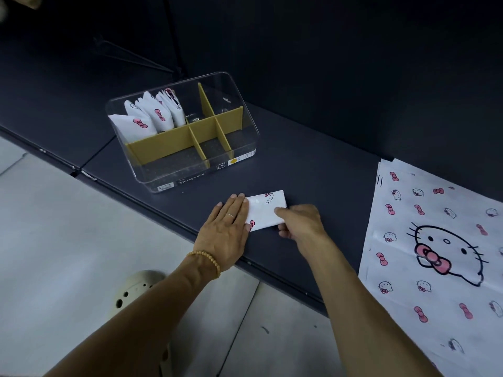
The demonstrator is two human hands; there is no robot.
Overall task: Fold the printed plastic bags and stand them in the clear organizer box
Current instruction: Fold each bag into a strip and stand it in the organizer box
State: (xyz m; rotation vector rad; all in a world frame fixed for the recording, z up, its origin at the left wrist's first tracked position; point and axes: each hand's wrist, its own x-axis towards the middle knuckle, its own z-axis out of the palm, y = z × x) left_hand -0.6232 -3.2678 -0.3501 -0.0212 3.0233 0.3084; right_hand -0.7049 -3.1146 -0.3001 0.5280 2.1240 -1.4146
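Note:
A small folded white bag point(265, 209) printed with pink bows and cat faces lies on the dark table near its front edge. My left hand point(227, 227) lies flat with straight fingers pressing its left end. My right hand point(298, 223) pinches the bag's right lower edge between thumb and fingers. Behind it stands the clear organizer box point(245, 148) with yellow dividers point(163, 145); several folded bags point(152, 115) stand upright in its back left compartment. The other compartments hold no bags.
A stack of flat unfolded printed bags point(435, 254) lies at the right and hangs over the dark table's front edge point(272, 270). Below lie a pale tiled floor and a cream perforated shoe point(133, 289). A dark wall stands behind the box.

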